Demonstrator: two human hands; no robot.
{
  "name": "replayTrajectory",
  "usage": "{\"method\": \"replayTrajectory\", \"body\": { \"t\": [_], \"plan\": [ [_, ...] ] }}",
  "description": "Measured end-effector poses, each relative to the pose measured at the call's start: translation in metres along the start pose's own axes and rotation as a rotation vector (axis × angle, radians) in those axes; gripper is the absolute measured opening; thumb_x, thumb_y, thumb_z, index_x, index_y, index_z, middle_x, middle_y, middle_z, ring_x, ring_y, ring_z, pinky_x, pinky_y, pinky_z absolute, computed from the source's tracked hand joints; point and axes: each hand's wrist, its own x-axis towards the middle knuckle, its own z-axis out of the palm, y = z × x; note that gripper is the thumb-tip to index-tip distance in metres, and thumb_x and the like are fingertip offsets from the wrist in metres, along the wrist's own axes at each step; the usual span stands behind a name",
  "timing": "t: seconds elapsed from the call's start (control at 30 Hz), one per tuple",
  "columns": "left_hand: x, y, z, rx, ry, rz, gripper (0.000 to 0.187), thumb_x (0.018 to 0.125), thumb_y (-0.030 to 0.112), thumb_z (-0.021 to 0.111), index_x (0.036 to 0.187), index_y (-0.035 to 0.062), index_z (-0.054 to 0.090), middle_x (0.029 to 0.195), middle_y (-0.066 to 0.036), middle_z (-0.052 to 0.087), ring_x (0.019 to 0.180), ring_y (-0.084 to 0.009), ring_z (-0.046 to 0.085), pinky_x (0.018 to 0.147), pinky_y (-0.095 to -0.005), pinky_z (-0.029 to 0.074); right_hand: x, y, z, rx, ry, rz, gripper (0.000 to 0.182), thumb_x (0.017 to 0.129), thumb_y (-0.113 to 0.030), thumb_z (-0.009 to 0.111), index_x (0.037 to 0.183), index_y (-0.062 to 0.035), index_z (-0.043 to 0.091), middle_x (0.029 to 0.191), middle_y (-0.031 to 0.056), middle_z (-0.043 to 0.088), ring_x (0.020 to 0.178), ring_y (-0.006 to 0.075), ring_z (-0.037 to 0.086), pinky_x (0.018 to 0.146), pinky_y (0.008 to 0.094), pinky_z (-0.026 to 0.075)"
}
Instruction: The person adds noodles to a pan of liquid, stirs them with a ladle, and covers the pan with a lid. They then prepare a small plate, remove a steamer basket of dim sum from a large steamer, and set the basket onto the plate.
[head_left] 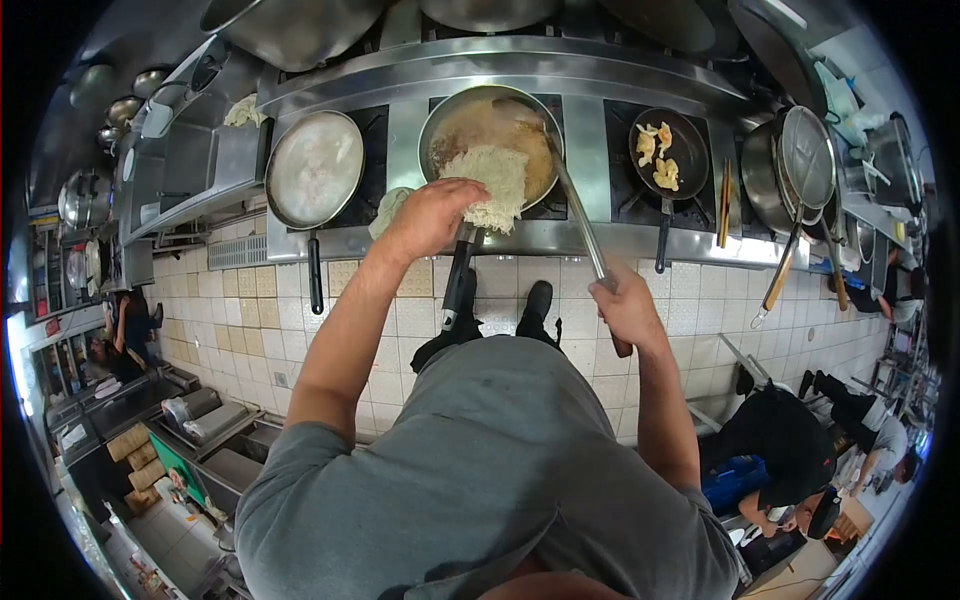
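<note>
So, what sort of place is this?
Most likely a restaurant kitchen: several pans stand along a long metal stove, steel pots sit beside it, and other people are working nearby.

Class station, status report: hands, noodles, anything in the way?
Left hand at noodles, over pan. Right hand gripping long utensil. Utensil reaches into pan.

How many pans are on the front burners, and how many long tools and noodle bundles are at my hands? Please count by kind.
Pans: 3 (left pan, middle pan, right pan)
Long tool: 1
Noodle bundle: 1
Total: 5
</note>
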Motion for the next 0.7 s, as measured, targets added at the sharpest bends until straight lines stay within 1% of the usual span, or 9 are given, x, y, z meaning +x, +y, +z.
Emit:
{"method": "replayTrajectory", "body": {
  "t": [0.13,0.27,0.4,0.47,0.5,0.57,0.6,0.67,0.7],
  "plan": [
    [-0.001,-0.001,-0.003,-0.028,-0.046,0.006,0.042,0.077,-0.009,0.054,0.113,0.0091,0.065,0.119,-0.012,0.067,0.111,-0.0326,0.063,0.096,-0.0406,0.052,0.007,-0.001,0.009,0.399,-0.151,0.059,0.045,0.091,-0.002,0.057,0.135,-0.0009,0.051,0.069,-0.0004,0.053,0.053,0.0086,0.051,0.049,0.0261,0.045],
    [-0.003,-0.008,-0.002,-0.045,-0.071,0.012,0.043,0.077,-0.009,0.053,0.114,0.0095,0.065,0.119,-0.012,0.067,0.111,-0.0331,0.063,0.095,-0.0411,0.052,-0.023,-0.015,-0.009,0.428,-0.169,0.054,0.045,0.091,0.000,0.056,0.136,0.0010,0.050,0.070,-0.0020,0.051,0.054,0.0071,0.050,0.048,0.0242,0.043],
    [0.002,-0.018,-0.001,-0.049,-0.095,0.027,0.045,0.076,-0.010,0.054,0.116,0.0091,0.064,0.120,-0.013,0.067,0.111,-0.0350,0.062,0.096,-0.0415,0.052,-0.046,-0.021,-0.016,0.403,-0.105,0.031,0.051,0.091,0.002,0.058,0.140,-0.0023,0.048,0.072,-0.0029,0.051,0.056,0.0059,0.049,0.049,0.0231,0.043],
    [0.011,-0.022,-0.008,-0.126,-0.144,-0.085,0.041,0.082,-0.006,0.058,0.120,0.0079,0.062,0.121,-0.014,0.066,0.112,-0.0357,0.062,0.096,-0.0415,0.051,-0.050,-0.026,-0.016,0.353,-0.063,0.012,0.052,0.090,0.003,0.058,0.141,-0.0034,0.048,0.073,-0.0030,0.051,0.056,0.0055,0.049,0.050,0.0228,0.043],
    [0.016,-0.029,-0.011,-0.124,-0.146,-0.074,0.041,0.082,-0.006,0.058,0.120,0.0079,0.062,0.121,-0.014,0.066,0.112,-0.0357,0.062,0.096,-0.0415,0.051,-0.050,-0.029,-0.016,0.331,-0.042,0.016,0.053,0.090,0.003,0.058,0.141,-0.0040,0.048,0.074,-0.0031,0.052,0.057,0.0051,0.049,0.051,0.0226,0.043],
    [0.027,-0.048,-0.015,-0.243,-0.034,-0.149,0.036,0.088,0.003,0.063,0.124,0.0054,0.060,0.118,-0.013,0.068,0.108,-0.0308,0.065,0.095,-0.0380,0.051,-0.051,-0.029,-0.016,0.311,-0.013,0.017,0.053,0.090,0.003,0.059,0.142,-0.0047,0.048,0.074,-0.0032,0.052,0.057,0.0047,0.049,0.051,0.0224,0.043],
    [0.035,-0.046,-0.025,-0.241,-0.035,-0.145,0.036,0.088,0.003,0.063,0.124,0.0054,0.060,0.118,-0.013,0.068,0.108,-0.0308,0.065,0.095,-0.0380,0.051,-0.050,-0.026,-0.014,0.348,-0.005,0.001,0.052,0.090,0.003,0.058,0.141,-0.0041,0.049,0.074,-0.0030,0.052,0.057,0.0048,0.049,0.051,0.0224,0.043],
    [0.052,-0.036,-0.054,-0.359,0.020,-0.243,0.032,0.090,0.009,0.069,0.121,0.0024,0.061,0.110,-0.008,0.068,0.100,-0.0153,0.062,0.090,-0.0304,0.050,-0.051,-0.024,-0.013,0.390,0.003,-0.018,0.052,0.090,0.003,0.058,0.141,-0.0034,0.049,0.075,-0.0028,0.052,0.057,0.0049,0.049,0.051,0.0224,0.043],
    [0.058,-0.043,-0.058,-0.353,0.018,-0.242,0.032,0.090,0.009,0.069,0.121,0.0024,0.061,0.110,-0.008,0.068,0.100,-0.0153,0.062,0.090,-0.0304,0.050,-0.052,-0.024,-0.013,0.378,0.004,-0.016,0.052,0.090,0.003,0.058,0.141,-0.0028,0.049,0.075,-0.0026,0.053,0.057,0.0050,0.049,0.051,0.0225,0.043]
  ]
}}
